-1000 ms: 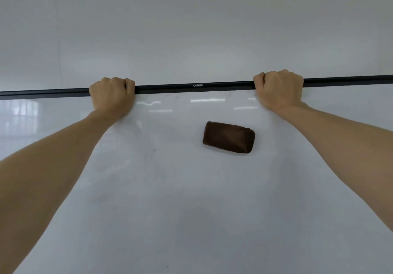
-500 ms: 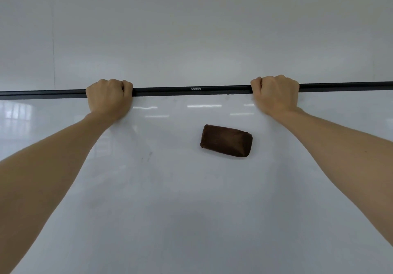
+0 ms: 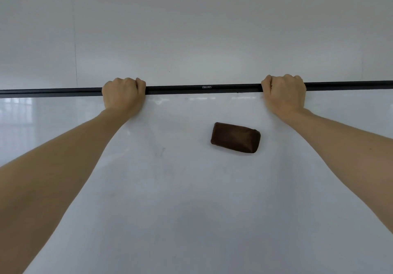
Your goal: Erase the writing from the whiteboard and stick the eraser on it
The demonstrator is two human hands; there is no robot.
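Two bare arms are reaching forward and up, side by side. On the left, the left hand [image 3: 123,96] is curling into a fist around the black frame [image 3: 202,88] at the top edge of the whiteboard [image 3: 191,199], fingers wrapping over the bar. Going right, small pale lettering is showing on the middle of the frame. Below it and a bit to the right, the brown eraser [image 3: 235,138] is sitting on the white surface, tilting slightly, between the two arms and touching neither. Faint gray smudges are showing to its left. On the right, the right hand [image 3: 284,94] is gripping the same bar in a fist too. Compared with a moment ago, both hands are still holding the same spots, and the eraser is staying where it was; only the view is shifting a little.
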